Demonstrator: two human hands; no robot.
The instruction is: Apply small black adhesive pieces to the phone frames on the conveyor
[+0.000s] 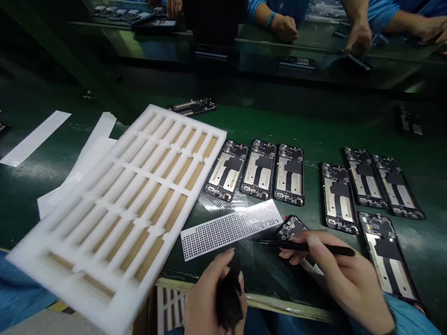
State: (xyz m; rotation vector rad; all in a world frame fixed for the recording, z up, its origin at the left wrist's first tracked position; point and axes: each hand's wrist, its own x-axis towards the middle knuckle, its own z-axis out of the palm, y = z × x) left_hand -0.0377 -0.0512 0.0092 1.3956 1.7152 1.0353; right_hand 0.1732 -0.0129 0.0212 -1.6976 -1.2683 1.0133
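My right hand grips black tweezers, with their tips pointing left near the sheet of small black dots. Below that hand lies an open phone body, mostly covered by my fingers. My left hand, at the bottom middle, is curled around a soft-looking black object whose kind I cannot make out. The white dotted sheet lies flat just beyond the left fingertips, apart from them. Three opened phone bodies stand in a row behind it.
A large white foam tray with long slots lies tilted on the left. White paper strips are beyond it. Several more opened phones lie on the right, and one behind the tray. Across the line, co-workers' hands are at work.
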